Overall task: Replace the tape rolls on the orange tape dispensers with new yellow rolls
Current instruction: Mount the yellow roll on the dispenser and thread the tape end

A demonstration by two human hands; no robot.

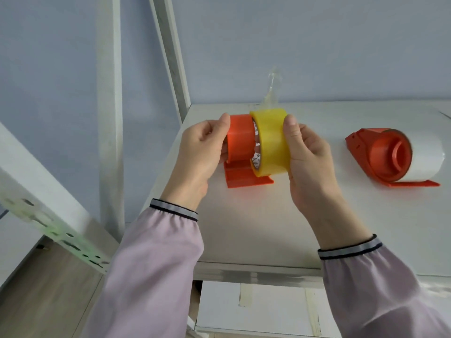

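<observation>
Yellow roll [271,145] in right hand [307,162] grip, against left-held dispenser [240,142].

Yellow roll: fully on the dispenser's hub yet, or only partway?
Partway. The yellow roll sits at the end of the orange hub, most of the hub still bare beside it.

Both forearms rise from the bottom of the frame toward its centre, each in a pale lilac sleeve with a striped elastic cuff. The left hand [197,152] sits left of centre, back of the hand toward the camera, fingers curled inward and the thumb tip pointing up and to the right, gripping. The right hand [307,154] sits right of centre, thumb upright along its inner edge, fingers wrapped away from view, also closed in a grip. Both wrists are bare.
</observation>
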